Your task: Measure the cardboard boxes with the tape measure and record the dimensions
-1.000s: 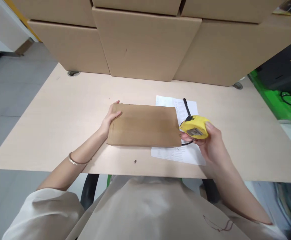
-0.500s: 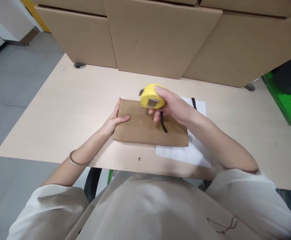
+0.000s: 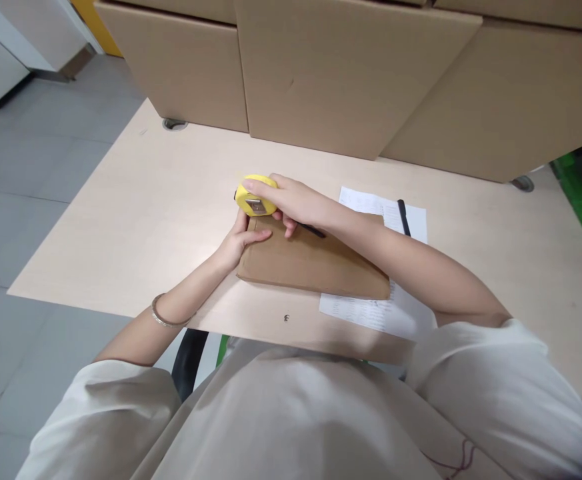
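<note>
A flat brown cardboard box lies on the table in front of me, partly over a printed sheet of paper. My left hand grips the box's left end, thumb on top and fingers along the side. Above the box's far left corner, my right hand is closed round a yellow tape measure. The tape measure's black strap hangs out below that hand. No drawn-out blade shows. My right forearm hides part of the box and paper.
Large cardboard boxes are stacked along the table's back edge. A black pen lies on the paper at the right. Cable holes are set in the table. A tiny dark mark is near the front edge.
My right hand has moved left with the tape measure, from over the box's middle to its far left corner. My left hand keeps its hold. The view has shifted slightly.
</note>
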